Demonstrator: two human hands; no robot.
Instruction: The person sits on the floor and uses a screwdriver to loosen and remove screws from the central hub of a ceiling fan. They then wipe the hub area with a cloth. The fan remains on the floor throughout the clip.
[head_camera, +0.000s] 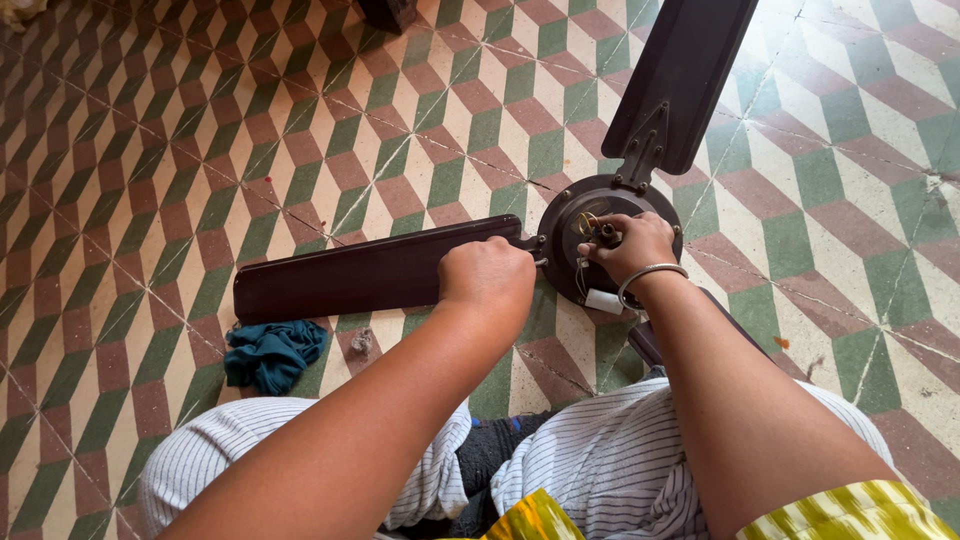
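- Now left hand (487, 275) fisted at fan blade (370, 275) root, 9 o'clock of motor hub (565, 235).
- Right hand (630, 245) fingers closed on hub's centre shaft.
- Teal rag (272, 353) on floor (150, 150), 7 o'clock.

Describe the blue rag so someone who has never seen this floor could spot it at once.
Start at the dark ceiling fan lying on the tiled floor and follow its left blade to the outer end. Just below that end lies the rag, by the knee. It is the only crumpled teal-blue cloth among the flat red, green and cream tiles.
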